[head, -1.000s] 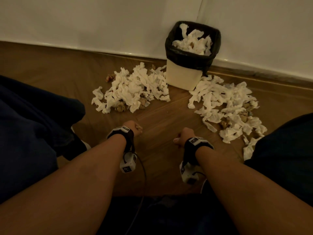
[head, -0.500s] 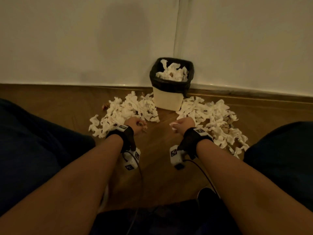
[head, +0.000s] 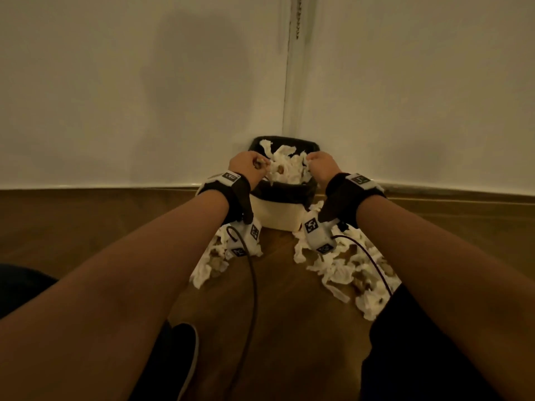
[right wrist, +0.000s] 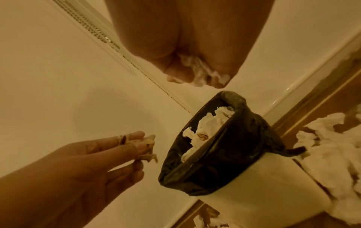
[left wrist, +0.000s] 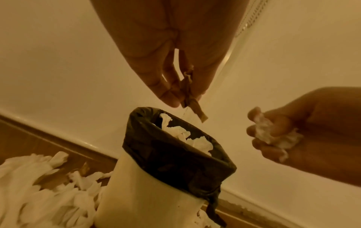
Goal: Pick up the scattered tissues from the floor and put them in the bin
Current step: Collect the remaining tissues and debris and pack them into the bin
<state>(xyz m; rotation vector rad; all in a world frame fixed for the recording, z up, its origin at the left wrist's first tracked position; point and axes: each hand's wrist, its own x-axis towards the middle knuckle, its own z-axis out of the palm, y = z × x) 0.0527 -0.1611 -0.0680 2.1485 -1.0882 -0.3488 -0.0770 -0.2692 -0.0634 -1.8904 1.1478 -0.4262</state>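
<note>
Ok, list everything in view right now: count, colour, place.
bin: one, cream with black liner, in the wall corner, tissues heaped inside
floor tissues, left pile: many, white, left of the bin
floor tissues, right pile: many, white with some brown, right of the bin
brown scrap: one, pinched above the bin
white wad: one, gripped beside the bin
wrist cameras: two, white, cabled
left hand: pinches the scrap
right hand: grips the wad
</note>
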